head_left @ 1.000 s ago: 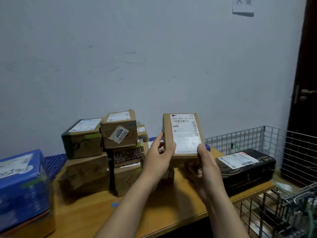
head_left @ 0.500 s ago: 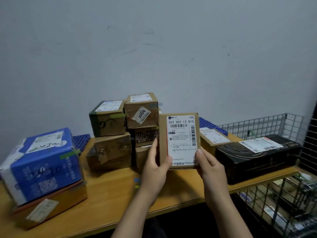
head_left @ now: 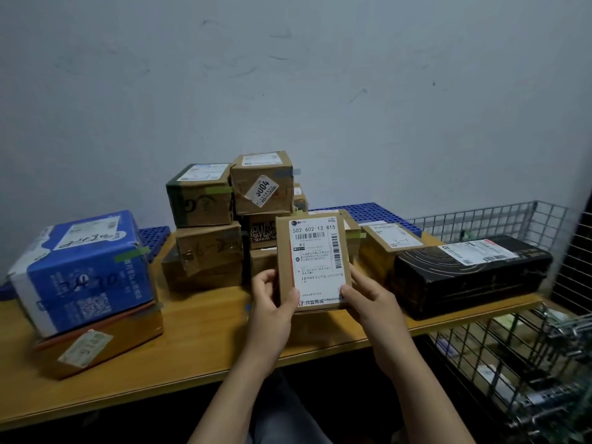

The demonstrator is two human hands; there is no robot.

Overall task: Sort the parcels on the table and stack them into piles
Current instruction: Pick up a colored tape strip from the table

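The left hand (head_left: 272, 302) grips the lower left edge of the labelled parcel (head_left: 315, 261) with its thumb on the front face; its fingers are hidden behind the card. The right hand (head_left: 368, 299) clasps the lower right corner the same way, thumb on the white label. The labelled parcel is held upright above the wooden table (head_left: 205, 341), clear of its surface. Its label faces the camera — the number 502 602-12 815 reads plainly, the smaller print below does not.

Left of the labelled parcel and well apart, a blue box (head_left: 83, 270) sits tilted on a flat brown box (head_left: 105, 341), whose pale sticker is too blurred to read. To the right of the labelled parcel lies a long black box (head_left: 471, 277) with a white label on top. Between the two sits a small brown parcel (head_left: 389, 241), its lower part hidden.

Just behind the labelled parcel stands a pile of brown boxes (head_left: 224, 219). The labelled parcel covers the pile's lower right, so the count there cannot be told.

Further right, a wire basket (head_left: 512, 347) is cut off by the frame edge — its contents are a blur. Behind the labelled parcel, a blue grid panel (head_left: 362, 211) shows in part before the grey wall (head_left: 288, 75).
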